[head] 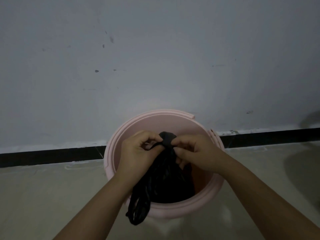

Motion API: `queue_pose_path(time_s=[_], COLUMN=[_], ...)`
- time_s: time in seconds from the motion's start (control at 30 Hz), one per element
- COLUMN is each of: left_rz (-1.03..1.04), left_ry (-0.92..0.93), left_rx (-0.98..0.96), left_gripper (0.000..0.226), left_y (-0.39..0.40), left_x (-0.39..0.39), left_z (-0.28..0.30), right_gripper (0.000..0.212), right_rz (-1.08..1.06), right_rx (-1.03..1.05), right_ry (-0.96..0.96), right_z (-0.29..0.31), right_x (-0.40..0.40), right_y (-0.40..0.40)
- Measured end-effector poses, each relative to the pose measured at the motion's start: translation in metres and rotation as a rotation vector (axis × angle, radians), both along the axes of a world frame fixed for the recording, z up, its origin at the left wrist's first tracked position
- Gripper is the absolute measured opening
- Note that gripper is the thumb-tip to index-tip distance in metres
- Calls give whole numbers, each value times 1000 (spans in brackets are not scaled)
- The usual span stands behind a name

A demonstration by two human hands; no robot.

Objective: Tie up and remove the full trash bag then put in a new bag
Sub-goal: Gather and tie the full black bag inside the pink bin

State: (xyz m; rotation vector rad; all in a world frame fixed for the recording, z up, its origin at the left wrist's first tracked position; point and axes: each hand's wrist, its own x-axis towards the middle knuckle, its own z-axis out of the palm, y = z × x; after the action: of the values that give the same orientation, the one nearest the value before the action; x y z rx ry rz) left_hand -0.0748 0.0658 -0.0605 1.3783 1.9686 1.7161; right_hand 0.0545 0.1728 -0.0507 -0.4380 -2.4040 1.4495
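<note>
A round pink trash bin (pixel 155 120) stands on the floor against the wall. Inside it sits a black trash bag (pixel 166 177), its top gathered into a twisted neck with a small knot-like bunch (pixel 167 138) above the bin's middle. My left hand (pixel 138 149) pinches the neck from the left. My right hand (pixel 195 151) pinches it from the right, fingertips meeting at the bunch. A loose black tail of the bag (pixel 138 212) hangs over the bin's near rim. The bag's contents are hidden.
A grey scuffed wall (pixel 155 58) rises right behind the bin, with a black skirting strip (pixel 52 155) along its base. Pale tiled floor (pixel 43 196) spreads to both sides. A dark blurred shape (pixel 311 120) sits at the far right edge.
</note>
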Motion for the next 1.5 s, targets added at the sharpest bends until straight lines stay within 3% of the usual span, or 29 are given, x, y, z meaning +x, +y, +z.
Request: queue_pose_path(time_s=[0.07,0.1,0.17,0.27,0.4,0.5,0.6,0.8,1.0,1.17,1.3,1.4,1.5], left_rz=[-30,-61,-115,-173,-168,-110,-82,-157,-104,-155,-119,-18,-145], left_ry=[119,210,411,515,549,683,674,624,526,436,413,395,268], left_rx=[-53,-97,-197,-299,-248,-193,-210,-310,-589,-832,-710,-618,-629], left_gripper=[19,11,14,17,28,27,30,33,26,20,28,21,11], left_y=[-1,-2,-5,-15,-31,-33,-35,-37,-38,-55,-53,-48,-52], left_x=[-2,-3,-6,-12,-21,-33,-43,-49,-59,-74,-61,-49,-50], left_z=[3,6,11,14,36,56,52,18,21,36,29,26,31], right_gripper=[16,17,29,33,34,52,52,22,28,31,27,32,21], right_rz=[-15,-24,-3,10,69,71,27,-90,-234,-233,-165,-173,-168], right_rx=[284,486,770,935,1064,1064,1043,1024,1175,1106,969,847,788], right_ry=[53,78,88,75,158,231,184,68,9,-173,-301,-352,-408], right_z=[2,1,-5,-5,17,42,44,-9,-14,-22,-26,-28,-29], right_x=[0,1,2,2,0,4,12,12,-1,-8,-11,-9,-9], right_y=[-2,0,-1,-1,11,27,41,36,31,31,24,22,22])
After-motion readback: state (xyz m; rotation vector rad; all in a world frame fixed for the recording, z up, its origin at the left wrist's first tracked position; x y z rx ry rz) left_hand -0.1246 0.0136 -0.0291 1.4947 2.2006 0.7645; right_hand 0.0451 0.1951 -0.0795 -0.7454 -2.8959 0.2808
